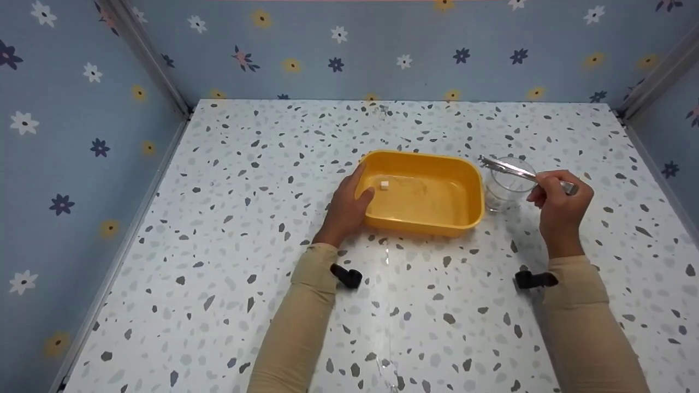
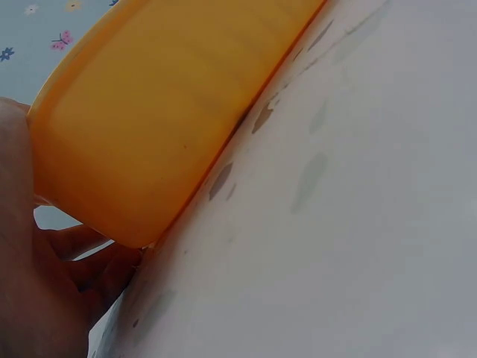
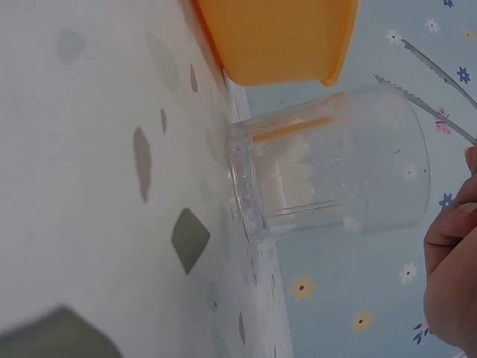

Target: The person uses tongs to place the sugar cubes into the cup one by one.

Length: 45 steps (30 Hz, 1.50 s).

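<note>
My left hand (image 1: 349, 204) grips the left end of a yellow plastic tub (image 1: 423, 226), thumb over the rim and fingers along the outside wall. One small white cube (image 1: 384, 185) lies inside, toward that end. Metal tongs (image 1: 510, 168) are held in my right hand (image 1: 562, 199) above the mouth of a clear cup (image 1: 498, 199). Their serrated arms (image 3: 428, 109) stand apart in the right wrist view, nothing between the tips. White pieces (image 3: 287, 175) show low in the cup, through its wall. The cup stands upright close to the tub's right end.
A white speckled tabletop (image 1: 262, 180) carries the tub and cup. Blue flower-patterned panels (image 1: 371, 52) rise at the back and both sides. Black wrist cameras (image 1: 349, 277) stick out from both sleeves.
</note>
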{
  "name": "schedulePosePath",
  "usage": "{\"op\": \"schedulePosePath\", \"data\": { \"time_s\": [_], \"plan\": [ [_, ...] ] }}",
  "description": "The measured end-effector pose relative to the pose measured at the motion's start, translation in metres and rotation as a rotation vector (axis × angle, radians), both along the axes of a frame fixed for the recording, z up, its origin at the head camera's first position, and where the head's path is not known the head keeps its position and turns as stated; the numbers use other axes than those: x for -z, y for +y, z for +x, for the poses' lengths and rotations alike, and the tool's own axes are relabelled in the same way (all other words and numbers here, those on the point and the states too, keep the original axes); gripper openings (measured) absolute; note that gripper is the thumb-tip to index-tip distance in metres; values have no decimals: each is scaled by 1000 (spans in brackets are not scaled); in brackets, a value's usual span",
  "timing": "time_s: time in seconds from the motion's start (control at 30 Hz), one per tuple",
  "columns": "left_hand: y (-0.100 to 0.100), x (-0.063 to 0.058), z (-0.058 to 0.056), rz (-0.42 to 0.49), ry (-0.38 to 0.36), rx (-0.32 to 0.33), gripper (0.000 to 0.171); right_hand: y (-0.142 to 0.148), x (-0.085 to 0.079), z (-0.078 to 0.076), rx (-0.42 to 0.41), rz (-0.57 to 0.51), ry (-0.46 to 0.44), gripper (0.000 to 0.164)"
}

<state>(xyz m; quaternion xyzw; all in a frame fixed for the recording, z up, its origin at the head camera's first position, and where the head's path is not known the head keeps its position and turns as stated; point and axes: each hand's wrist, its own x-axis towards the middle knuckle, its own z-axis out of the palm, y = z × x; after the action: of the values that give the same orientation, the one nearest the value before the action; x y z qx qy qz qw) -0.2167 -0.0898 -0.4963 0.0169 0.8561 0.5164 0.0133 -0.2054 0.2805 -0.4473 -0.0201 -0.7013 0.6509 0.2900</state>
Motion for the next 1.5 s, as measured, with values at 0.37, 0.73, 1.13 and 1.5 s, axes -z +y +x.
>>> {"op": "schedulePosePath", "data": {
  "time_s": [0.37, 0.73, 1.13, 1.5],
  "plan": [
    [-1, -1, -1, 15, 8, 8, 63, -12, 0, 3, -39, 114, -26, 24],
    [0, 1, -1, 27, -9, 9, 64, -20, -2, 7, -51, 163, -85, 25],
    [1, 0, -1, 22, -13, 7, 63, -33, -3, 13, -147, 125, -81, 25],
    [-1, 2, -1, 8, 5, 5, 62, -42, 1, 15, -151, 225, -115, 26]
  ]
}}
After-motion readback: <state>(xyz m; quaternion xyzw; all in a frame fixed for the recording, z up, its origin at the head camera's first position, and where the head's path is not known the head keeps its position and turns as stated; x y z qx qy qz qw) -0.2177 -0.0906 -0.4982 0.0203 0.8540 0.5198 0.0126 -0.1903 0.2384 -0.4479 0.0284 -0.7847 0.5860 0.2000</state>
